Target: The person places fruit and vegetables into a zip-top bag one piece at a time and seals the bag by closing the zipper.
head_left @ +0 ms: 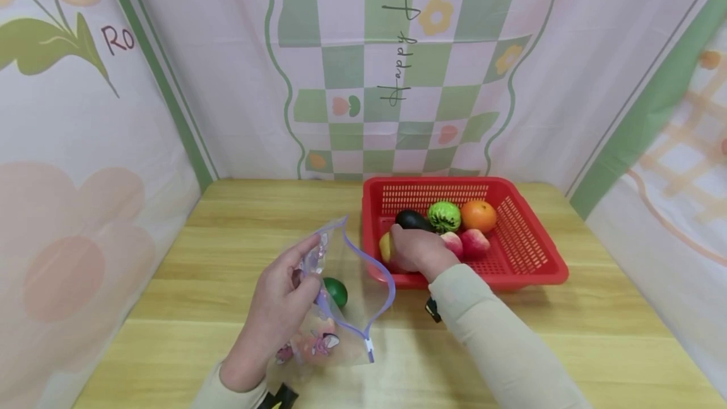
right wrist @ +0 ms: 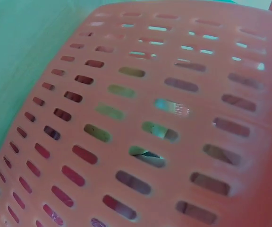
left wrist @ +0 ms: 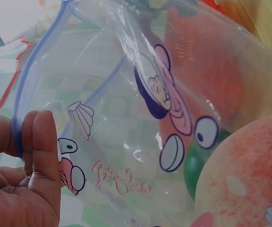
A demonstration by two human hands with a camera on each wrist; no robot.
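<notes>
My left hand (head_left: 284, 308) pinches the edge of a clear zip bag (left wrist: 112, 142) with cartoon prints and a purple zip strip; its mouth gapes toward the basket. Through the plastic show a green fruit (head_left: 335, 292) and a peach (left wrist: 244, 175). My right hand (head_left: 417, 248) reaches into the red basket (head_left: 536, 270), its fingers curled round a yellow fruit (head_left: 385, 247) that is mostly hidden by the hand. Just behind that hand lies a dark avocado (head_left: 411, 219). In the right wrist view the basket's slotted wall (right wrist: 126, 127) blocks the hand.
Also in the basket are a striped green fruit (head_left: 444, 216), an orange (head_left: 479, 215) and two pink peaches, one of them a redder peach (head_left: 475, 243). The basket stands at the right on a wooden table (head_left: 250, 219). Printed curtains (head_left: 386, 68) hang behind and at both sides.
</notes>
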